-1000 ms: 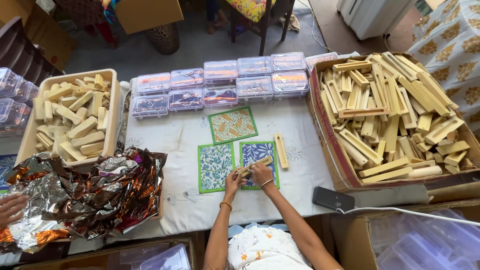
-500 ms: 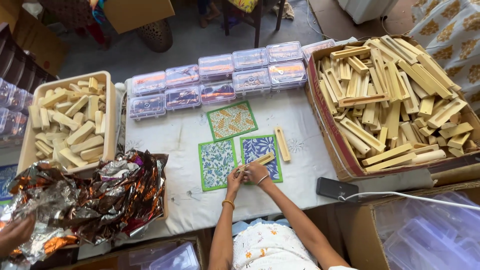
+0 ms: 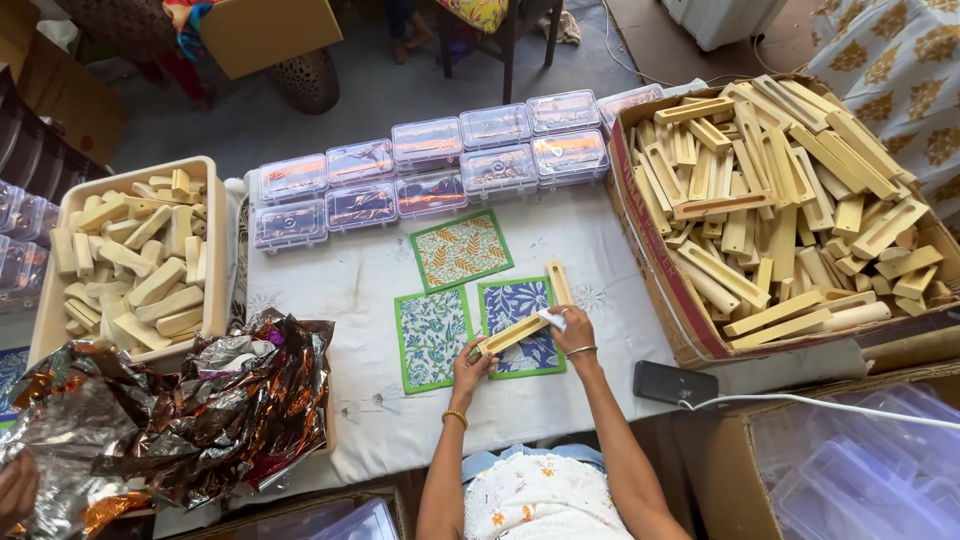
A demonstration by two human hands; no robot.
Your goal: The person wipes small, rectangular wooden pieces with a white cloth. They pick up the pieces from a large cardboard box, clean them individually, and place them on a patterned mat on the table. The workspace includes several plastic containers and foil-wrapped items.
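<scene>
Hands: left hand [image 3: 470, 362] and right hand [image 3: 565, 328] fingers closed on wooden stick [image 3: 512, 335] over blue mat [image 3: 520, 325]; second stick [image 3: 559, 283], green mat [image 3: 431, 337], phone [image 3: 675, 383] near.

Small craft workshop, hand-assembly and packing bench.

Cloth-covered table [image 3: 330, 290] crowded with stock: cardboard box [image 3: 655, 260] heaped with cut wooden pieces, cream tray [image 3: 215, 250] of shorter wooden blocks, two rows of clear lidded plastic boxes [image 3: 430, 165], printed fabric squares [image 3: 460, 250] laid out, crumpled foil wrapping [image 3: 170, 420]. More cartons and clear boxes stacked on the bare floor around.
</scene>
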